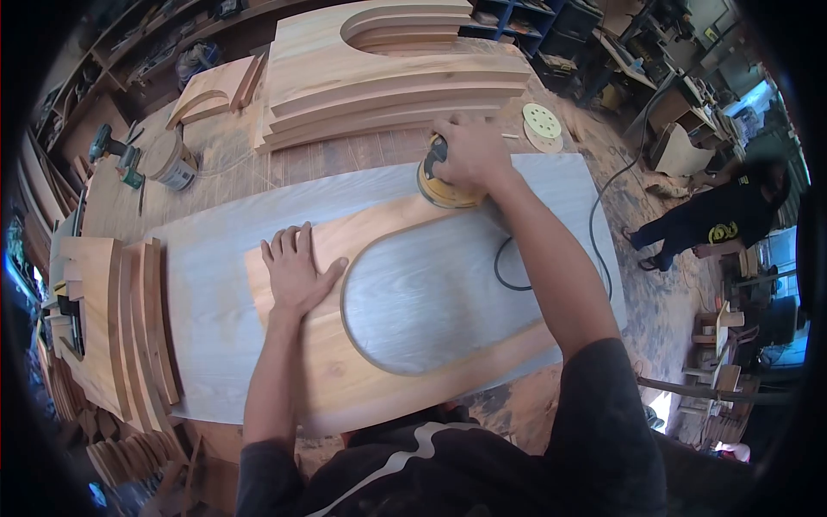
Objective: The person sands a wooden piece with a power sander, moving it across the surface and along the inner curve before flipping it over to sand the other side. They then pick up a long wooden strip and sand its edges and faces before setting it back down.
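A flat wooden panel (327, 379) with a large U-shaped cutout lies on a grey board (215, 258). My left hand (299, 271) rests on the panel's left part, fingers spread and palm down. With my right hand (474, 155) I grip a yellow and black orbital sander (438, 177). The sander sits on the far arm of the panel, near its right end. Its power cord (596, 233) runs off to the right. Through the cutout the grey board shows. My right hand covers most of the sander's top.
Stacked cut panels (379, 82) stand beyond the grey board, and more panels (121, 327) lean at left. A drill (119, 155) and a bucket (172, 162) are at far left. Sanding discs (541, 121) lie at far right. Another person (724, 211) stands on the right.
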Tool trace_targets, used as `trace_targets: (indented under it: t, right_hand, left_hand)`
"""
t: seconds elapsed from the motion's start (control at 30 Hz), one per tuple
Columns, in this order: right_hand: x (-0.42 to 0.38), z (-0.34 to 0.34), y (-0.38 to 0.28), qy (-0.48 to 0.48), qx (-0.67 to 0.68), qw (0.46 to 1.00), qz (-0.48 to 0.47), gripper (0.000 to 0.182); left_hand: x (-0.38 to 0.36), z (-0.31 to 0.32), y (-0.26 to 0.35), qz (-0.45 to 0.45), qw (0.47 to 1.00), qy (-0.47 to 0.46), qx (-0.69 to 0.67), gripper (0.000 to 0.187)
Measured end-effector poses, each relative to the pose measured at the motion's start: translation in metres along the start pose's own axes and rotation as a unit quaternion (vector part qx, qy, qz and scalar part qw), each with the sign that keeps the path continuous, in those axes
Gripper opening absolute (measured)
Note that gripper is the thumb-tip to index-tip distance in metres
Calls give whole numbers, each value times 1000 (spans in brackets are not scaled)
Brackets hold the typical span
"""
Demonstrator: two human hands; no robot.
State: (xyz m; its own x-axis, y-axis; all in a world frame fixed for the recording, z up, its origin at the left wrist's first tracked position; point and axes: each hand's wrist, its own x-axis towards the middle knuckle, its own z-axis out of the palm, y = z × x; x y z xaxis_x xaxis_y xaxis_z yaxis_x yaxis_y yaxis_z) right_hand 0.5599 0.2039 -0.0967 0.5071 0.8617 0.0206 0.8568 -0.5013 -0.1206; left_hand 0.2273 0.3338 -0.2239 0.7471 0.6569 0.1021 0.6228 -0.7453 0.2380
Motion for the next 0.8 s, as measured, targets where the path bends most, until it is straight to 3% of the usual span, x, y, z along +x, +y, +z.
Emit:
trace_targets:
  t: [0.27, 0.37, 0.43, 0.63, 0.73, 0.8]
  right_hand:
    - [15, 0, -9, 28, -15, 999, -30, 56]
    - [2, -2, -14, -54, 6, 998, -38, 56]
    - [-19, -6, -25, -31, -2, 997, -70, 56]
    - [2, 1, 7, 49, -20, 998, -40, 52]
    - [-23, 2, 4, -15, -12, 998, -56, 52]
    - [-28, 2, 1, -7, -7, 999, -51, 53]
  left_hand:
    - [2, 6, -4, 6, 1000, 5, 7, 101]
    - [5, 7, -4, 3, 1000, 12, 6, 100]
    - [5, 11, -5, 3, 1000, 16, 3, 99]
    - [8, 6, -4, 4, 1000, 14, -1, 99]
    - [8, 9, -5, 2, 1000, 12, 0, 99]
    - [5, 12, -6, 9, 1000, 16, 5, 99]
